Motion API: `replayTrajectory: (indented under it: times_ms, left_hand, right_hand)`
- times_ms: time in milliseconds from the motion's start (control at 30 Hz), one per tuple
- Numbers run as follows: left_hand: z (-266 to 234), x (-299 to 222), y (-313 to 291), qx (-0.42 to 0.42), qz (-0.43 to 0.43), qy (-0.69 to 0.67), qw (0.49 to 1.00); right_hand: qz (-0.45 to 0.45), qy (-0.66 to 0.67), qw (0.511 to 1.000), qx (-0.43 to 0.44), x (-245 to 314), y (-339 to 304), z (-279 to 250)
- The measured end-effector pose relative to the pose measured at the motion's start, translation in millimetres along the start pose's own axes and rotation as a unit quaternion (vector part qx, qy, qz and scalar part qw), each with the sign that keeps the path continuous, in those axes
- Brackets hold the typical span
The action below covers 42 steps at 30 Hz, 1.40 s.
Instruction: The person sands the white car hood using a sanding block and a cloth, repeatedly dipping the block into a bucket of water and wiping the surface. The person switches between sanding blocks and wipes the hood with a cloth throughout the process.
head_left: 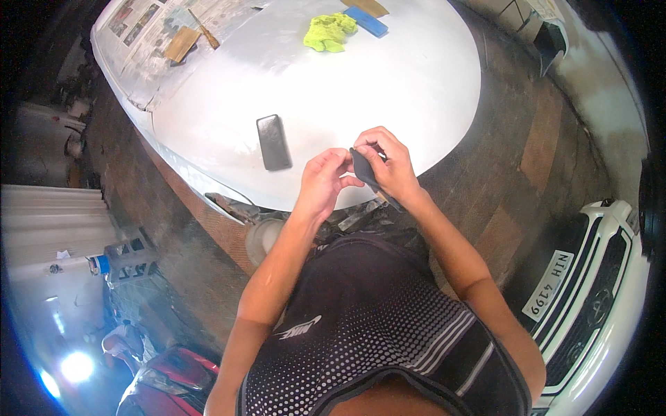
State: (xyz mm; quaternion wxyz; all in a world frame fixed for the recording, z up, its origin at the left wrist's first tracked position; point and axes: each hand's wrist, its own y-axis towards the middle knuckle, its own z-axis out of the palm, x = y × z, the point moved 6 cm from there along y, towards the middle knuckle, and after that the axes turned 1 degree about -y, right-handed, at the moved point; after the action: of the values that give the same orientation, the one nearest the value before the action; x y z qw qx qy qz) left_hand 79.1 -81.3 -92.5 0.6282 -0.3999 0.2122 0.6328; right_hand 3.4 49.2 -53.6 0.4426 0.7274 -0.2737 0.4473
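Just over the near edge of a white car hood [388, 90], both my hands hold a thin dark sheet [363, 170] that looks like sandpaper. My right hand [388, 163] grips it with the thumb laid along it. At the sheet's left edge, my left hand [326, 182] pinches with its fingertips. The sheet is tilted, and its lower end hangs by my right wrist. On the hood to the left of my hands lies a black rectangular block [273, 143] with rounded corners; I cannot tell whether it is a phone or a sanding block.
Farther up the hood are a crumpled yellow-green cloth [329, 33], a blue flat block [366, 22] and, at the far left, a tan block [182, 44] beside a brush-like tool [205, 31]. A white bumper [596, 291] stands at the right; a red vehicle part [173, 381] is lower left.
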Motion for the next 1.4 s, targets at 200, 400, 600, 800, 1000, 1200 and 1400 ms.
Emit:
replayTrajectory:
  times_ms: [200, 400, 600, 800, 1000, 1200, 1400]
  left_hand:
    - [1.7, -8.5, -4.9, -0.023, 0.033, 0.109, 0.993]
    - [-0.7, -14.4, -7.3, 0.001, 0.027, 0.072, 0.997]
    - [-11.8, -17.6, -10.2, 0.025, 0.031, 0.084, 0.996]
    - [-33.0, -39.8, -20.7, -0.036, 0.109, 0.333, 0.936]
    - [-55.4, -38.3, -24.8, -0.014, 0.138, 0.233, 0.963]
    - [-50.1, -46.1, -19.8, 0.004, 0.190, 0.304, 0.934]
    - [-46.5, -40.2, 10.1, -0.042, 0.182, 0.227, 0.956]
  right_hand:
    - [-0.002, -0.032, 0.999, -0.013, 0.9, -4.8, 1.3]
    - [-0.011, -0.040, 0.999, -0.026, 8.5, -5.5, 7.9]
    - [0.015, -0.017, 0.999, -0.049, 13.4, -13.4, 25.5]
    - [-0.067, -0.248, 0.964, -0.067, 45.6, -11.7, 43.8]
    - [0.022, -0.229, 0.973, -0.023, 53.9, -16.8, 62.6]
    - [0.149, -0.014, 0.983, -0.109, 37.4, -24.9, 74.5]
    - [0.125, -0.122, 0.978, -0.116, 28.7, -0.2, 49.0]
